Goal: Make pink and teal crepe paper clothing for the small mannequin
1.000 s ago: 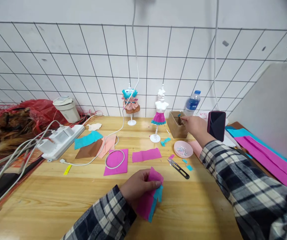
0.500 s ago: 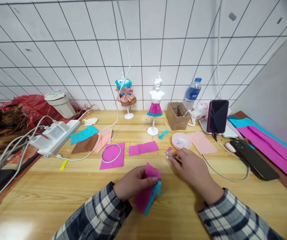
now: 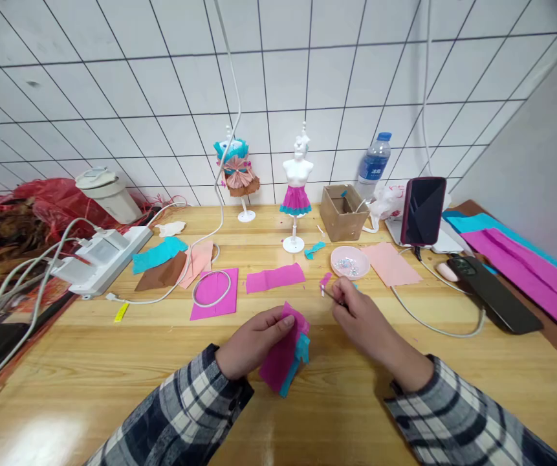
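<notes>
My left hand (image 3: 253,340) holds a folded bundle of magenta and teal crepe paper (image 3: 285,353) just above the wooden table (image 3: 113,375). My right hand (image 3: 363,320) is closed on the small black thread snips (image 3: 330,295), whose metal tip sticks out to the left of my fingers. A small magenta scrap (image 3: 325,279) lies just beyond the tip. Further back stand a white mini mannequin with a magenta skirt (image 3: 296,194) and another mannequin dressed in teal and pink (image 3: 236,173).
A pink dish of beads (image 3: 349,262), a cardboard box (image 3: 343,211), a water bottle (image 3: 373,165) and an upright phone (image 3: 422,210) stand at the back right. Paper pieces (image 3: 275,277), a white cable loop (image 3: 210,288) and a power strip (image 3: 101,259) lie left; paper sheets (image 3: 525,272) lie right.
My right hand came back from the cardboard box to the snips and closed on them, lifting them slightly. The left hand kept hold of the paper bundle. The view tilted down.
</notes>
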Demonstrator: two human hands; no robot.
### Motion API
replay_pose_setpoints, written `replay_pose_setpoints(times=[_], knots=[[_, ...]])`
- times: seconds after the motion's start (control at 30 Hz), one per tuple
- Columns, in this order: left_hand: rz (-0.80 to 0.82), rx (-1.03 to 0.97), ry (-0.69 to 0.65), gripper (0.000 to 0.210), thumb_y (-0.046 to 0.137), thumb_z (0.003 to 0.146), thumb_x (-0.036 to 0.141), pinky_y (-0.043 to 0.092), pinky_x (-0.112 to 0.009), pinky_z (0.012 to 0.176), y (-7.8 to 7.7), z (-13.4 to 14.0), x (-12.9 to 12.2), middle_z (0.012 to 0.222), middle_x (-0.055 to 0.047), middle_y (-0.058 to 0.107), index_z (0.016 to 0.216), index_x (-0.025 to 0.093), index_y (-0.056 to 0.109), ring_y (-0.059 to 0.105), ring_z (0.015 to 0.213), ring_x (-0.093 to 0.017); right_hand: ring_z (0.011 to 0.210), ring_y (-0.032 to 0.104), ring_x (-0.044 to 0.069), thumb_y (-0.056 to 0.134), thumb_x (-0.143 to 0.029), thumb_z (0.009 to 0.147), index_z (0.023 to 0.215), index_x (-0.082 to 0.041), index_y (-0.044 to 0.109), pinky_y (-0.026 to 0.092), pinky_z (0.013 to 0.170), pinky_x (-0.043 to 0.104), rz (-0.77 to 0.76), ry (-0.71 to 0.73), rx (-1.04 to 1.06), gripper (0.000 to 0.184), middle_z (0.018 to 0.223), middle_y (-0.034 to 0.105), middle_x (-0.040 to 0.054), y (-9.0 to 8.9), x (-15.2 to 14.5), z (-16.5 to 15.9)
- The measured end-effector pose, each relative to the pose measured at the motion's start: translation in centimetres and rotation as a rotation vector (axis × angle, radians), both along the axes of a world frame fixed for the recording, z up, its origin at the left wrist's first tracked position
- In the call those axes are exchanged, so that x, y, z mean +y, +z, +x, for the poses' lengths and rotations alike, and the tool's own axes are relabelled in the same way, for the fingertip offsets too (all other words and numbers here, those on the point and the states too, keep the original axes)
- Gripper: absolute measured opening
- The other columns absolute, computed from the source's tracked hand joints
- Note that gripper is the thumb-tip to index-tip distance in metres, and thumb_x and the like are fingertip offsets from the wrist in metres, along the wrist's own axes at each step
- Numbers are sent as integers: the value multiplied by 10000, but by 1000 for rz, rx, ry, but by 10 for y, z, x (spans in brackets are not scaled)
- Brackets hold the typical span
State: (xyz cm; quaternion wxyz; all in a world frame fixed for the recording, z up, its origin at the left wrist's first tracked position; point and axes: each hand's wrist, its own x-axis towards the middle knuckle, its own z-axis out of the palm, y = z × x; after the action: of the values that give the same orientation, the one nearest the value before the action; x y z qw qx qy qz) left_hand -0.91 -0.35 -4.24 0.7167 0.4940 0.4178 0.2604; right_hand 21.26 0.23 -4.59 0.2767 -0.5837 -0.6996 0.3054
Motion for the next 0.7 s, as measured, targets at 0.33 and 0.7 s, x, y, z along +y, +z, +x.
replay_pose_setpoints(times=[0.33,0.7], knots=[[125,-33,-81,289,597,870,425,376,-240,638,6,1,1,778,-18,586,919,140,614,490,677,-120,563,416,135,249,-523,982,829,-242,363,331,554,271,-258,182,397,339,606,434,-61,-10,-23,-29],[203,-10,14,299,578,875,454,360,-239,640,7,1,2,737,18,507,846,164,511,439,665,-106,534,443,125,265,-546,974,846,-233,409,349,558,262,-352,198,421,368,547,473,-68,-9,-20,-24]])
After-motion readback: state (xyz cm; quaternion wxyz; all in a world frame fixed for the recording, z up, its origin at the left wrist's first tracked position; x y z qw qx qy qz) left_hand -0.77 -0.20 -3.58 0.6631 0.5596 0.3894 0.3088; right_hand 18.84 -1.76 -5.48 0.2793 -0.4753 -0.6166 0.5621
